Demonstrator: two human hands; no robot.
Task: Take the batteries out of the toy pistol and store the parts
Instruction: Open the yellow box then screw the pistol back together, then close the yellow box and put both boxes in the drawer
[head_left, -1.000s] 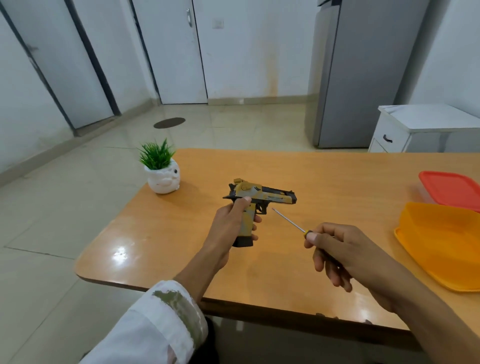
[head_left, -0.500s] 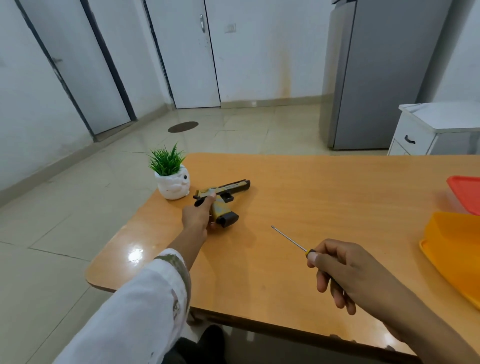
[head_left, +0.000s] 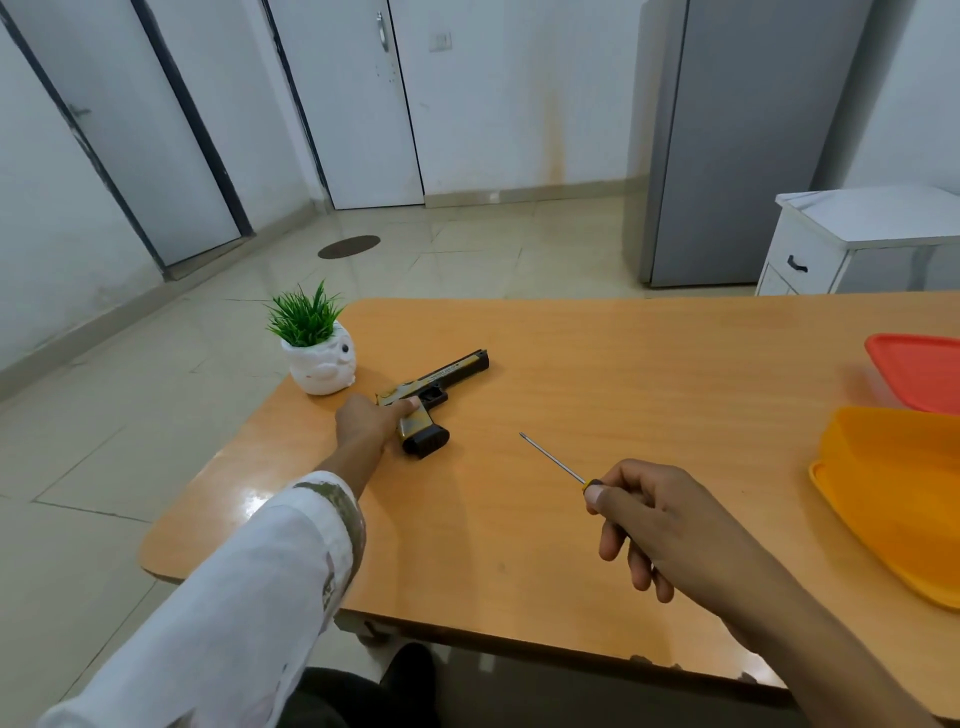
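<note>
Greenery (head_left: 304, 319) in white pot (head_left: 322, 366) by toy pistol (head_left: 448, 374); orange tub (head_left: 883, 467) beside red lid (head_left: 919, 371)

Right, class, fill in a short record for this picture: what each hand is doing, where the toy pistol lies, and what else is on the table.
left hand: holds the grip of the yellow-and-black toy pistol
pistol position: flat on the orange-brown wooden table, beside a white potted plant
right hand: grips a thin metal screwdriver, apart from the pistol
storage: orange plastic box and red lid, far right
</note>
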